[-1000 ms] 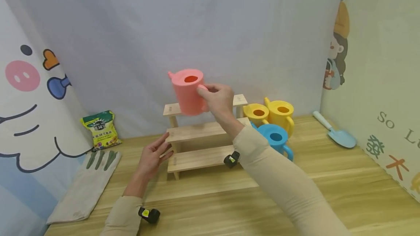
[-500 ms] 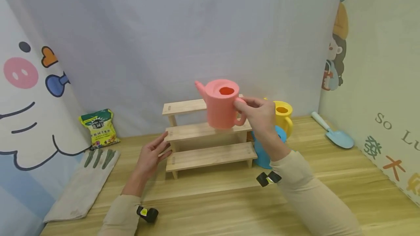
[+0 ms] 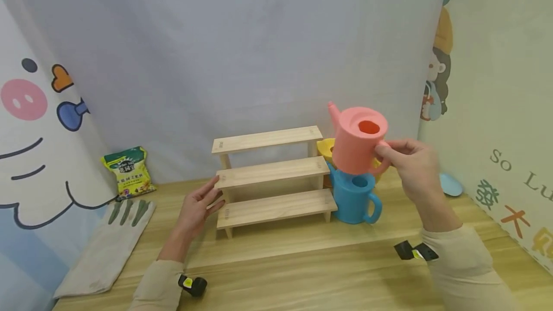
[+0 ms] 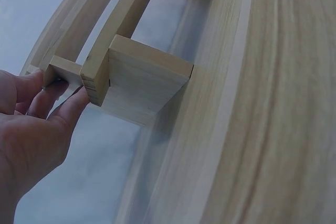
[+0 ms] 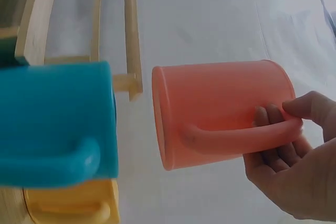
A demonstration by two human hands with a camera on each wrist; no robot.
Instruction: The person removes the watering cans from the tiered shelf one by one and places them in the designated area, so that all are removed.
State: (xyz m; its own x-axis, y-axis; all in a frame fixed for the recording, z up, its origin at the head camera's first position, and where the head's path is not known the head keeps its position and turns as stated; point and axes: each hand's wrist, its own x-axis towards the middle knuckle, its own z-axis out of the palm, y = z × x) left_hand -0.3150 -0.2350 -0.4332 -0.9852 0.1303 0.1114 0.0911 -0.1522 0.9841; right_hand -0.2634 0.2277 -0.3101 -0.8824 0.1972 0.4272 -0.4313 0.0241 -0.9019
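My right hand (image 3: 416,169) grips the handle of a pink watering can (image 3: 356,143), held upright in the air above a blue watering can (image 3: 352,203). Thumb and fingers wrap that handle in the right wrist view. The blue can stands on the table at the right end of a three-tier wooden shelf (image 3: 274,172). Behind it, a yellow watering can (image 3: 325,147) shows only in part; more yellow lies mostly hidden behind the pink one. At the shelf's left end, my left hand (image 3: 194,210) touches the boards with its fingertips, as the left wrist view (image 4: 39,129) also shows.
A yellow-green bag (image 3: 129,176) stands at the back left against the curtain. In front of it lies a light-coloured glove (image 3: 105,253) with green fingertips. At the far right, a pale blue trowel blade (image 3: 451,185) shows beyond my right hand.
The right hand has carried the pink watering can from above the shelf rightward to above the blue can. All the shelf's tiers are now uncovered. My left hand stays at the shelf's left end.
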